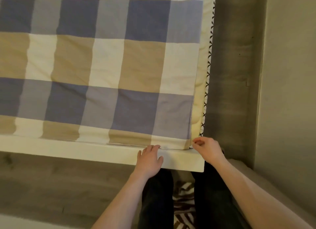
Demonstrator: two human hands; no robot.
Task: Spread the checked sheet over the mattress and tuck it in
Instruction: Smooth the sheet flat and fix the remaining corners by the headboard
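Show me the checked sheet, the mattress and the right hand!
checked sheet (106,71), head view, a cream square near its middle.
mattress (199,98), head view, the bare yellow strip beside the sheet.
right hand (207,149), head view, the back of it.

Checked sheet (106,66), in blue, tan and cream squares, lies flat over the mattress (199,109). A pale yellow strip of mattress is left bare along the right side, with black-cross trim (207,85) beside it. Cream bed frame board (68,148) runs along the near edge. Left hand (149,157) lies flat on the board, fingers straight, fingertips touching the sheet's near hem. Right hand (207,149) is at the sheet's near right corner with fingers curled; actual pinch unclear. Dark trouser legs (157,203) stand on a grey wood floor (59,186), striped fabric (183,203) between them. Grey padded panel (230,74) is right of the mattress, with a beige wall (290,74) beyond it.
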